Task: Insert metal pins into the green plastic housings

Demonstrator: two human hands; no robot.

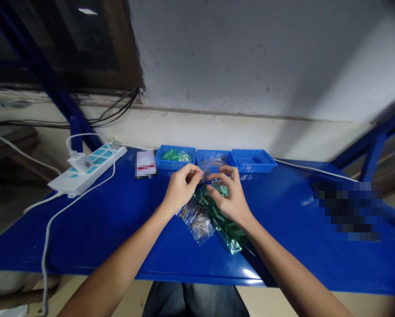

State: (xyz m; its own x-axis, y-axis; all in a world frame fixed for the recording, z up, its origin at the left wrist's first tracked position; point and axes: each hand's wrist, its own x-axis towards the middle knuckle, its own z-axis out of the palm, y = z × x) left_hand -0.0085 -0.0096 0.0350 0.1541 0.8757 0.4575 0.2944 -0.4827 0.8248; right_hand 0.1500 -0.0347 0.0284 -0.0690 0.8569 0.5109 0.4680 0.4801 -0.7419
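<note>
My left hand [181,187] is closed, with thumb and forefinger pinching the edge of a small clear plastic bag [206,166]. Facing it, my right hand [232,196] has its fingers curved and apart; I see nothing gripped in it. Under my right hand lies a green plastic bag [233,237] with strip-like contents, partly hidden by the hand. Beside it, below my left hand, are small clear bags [201,226] holding little brass-coloured pieces. Just beyond my fingers stands the middle blue bin [200,155], with clear bags in it.
To its left, another blue bin [159,164] holds green packets; a third blue bin [255,168] stands at right. A white power strip [85,169] and its cable lie on the left of the blue table [118,237]. A blurred dark object [347,211] lies at right.
</note>
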